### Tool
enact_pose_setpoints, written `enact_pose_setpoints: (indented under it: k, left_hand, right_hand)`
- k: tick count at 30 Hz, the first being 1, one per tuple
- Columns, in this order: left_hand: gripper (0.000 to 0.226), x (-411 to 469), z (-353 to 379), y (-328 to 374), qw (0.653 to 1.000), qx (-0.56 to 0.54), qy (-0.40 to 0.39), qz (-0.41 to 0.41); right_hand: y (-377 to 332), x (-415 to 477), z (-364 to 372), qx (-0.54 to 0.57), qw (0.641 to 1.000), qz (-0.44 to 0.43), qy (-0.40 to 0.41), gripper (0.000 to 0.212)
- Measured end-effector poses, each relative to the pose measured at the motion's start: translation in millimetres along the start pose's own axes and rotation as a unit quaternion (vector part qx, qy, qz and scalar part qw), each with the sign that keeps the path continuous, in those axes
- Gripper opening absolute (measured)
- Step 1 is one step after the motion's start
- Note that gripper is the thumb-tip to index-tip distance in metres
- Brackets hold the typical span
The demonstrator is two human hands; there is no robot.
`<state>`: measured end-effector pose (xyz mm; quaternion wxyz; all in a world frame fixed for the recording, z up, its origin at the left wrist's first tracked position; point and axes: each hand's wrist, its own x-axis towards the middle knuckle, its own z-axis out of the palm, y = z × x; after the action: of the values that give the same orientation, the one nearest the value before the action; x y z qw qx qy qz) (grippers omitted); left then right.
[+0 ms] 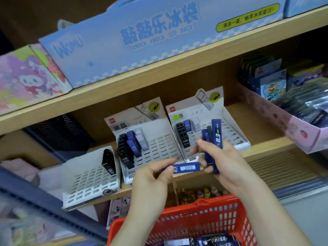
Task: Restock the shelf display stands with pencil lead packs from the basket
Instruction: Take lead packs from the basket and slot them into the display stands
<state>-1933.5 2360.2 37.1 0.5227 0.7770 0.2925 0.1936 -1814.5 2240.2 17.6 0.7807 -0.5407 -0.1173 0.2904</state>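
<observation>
A person's two hands work in front of a wooden shelf (262,119). The left hand (154,176) pinches one blue lead pack (188,168) by its end, held sideways between thumb and fingers. The right hand (229,162) grips a bundle of blue packs (217,135) upright, fingers curled round them. Behind stand three white slotted stands: the left stand (92,180) holds a single black pack (109,161); the middle stand (159,148) and right stand (232,132) each carry short rows of black, blue and pale packs (mostly bare slots otherwise). Below, a red basket (204,208) holds more packs (214,239).
</observation>
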Motion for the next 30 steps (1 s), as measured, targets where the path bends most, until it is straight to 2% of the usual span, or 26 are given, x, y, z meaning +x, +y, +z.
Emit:
enact_pose_setpoints:
  k: [2,4,8,13,16,18,22,30]
  left_hand:
    - [0.019,1,-10,3,1.0,0.002,0.025,0.009]
    - [0.016,2,-20,7,0.998,-0.026,0.062,0.021]
    - [0.017,4,-40,14,0.992,-0.083,0.086,0.026]
    - [0.02,11,-70,15,0.995,-0.093,0.041,0.022]
    - [0.021,15,-95,10,0.997,-0.073,-0.018,-0.013]
    - [0.021,15,-112,5,0.994,-0.083,-0.047,-0.052]
    - [0.012,14,-136,-9,0.99,-0.1,-0.022,-0.1]
    - [0.011,24,-165,-37,0.996,-0.033,0.008,-0.08]
  right_hand:
    - [0,-2,6,-0.115,0.992,-0.003,-0.061,0.012]
    - [4,-3,14,-0.16,0.984,-0.006,-0.082,0.009]
    - [14,-3,32,-0.113,0.988,0.011,-0.104,0.012]
    - [28,-5,53,-0.009,0.983,0.067,-0.168,0.02]
    - [42,-6,70,0.0,0.987,0.054,-0.149,0.011]
    - [54,-6,83,-0.039,0.992,0.035,-0.114,0.016]
    - [72,-12,108,-0.082,0.994,0.017,-0.074,0.016]
    - [93,-20,143,-0.099,0.992,0.047,-0.068,0.016]
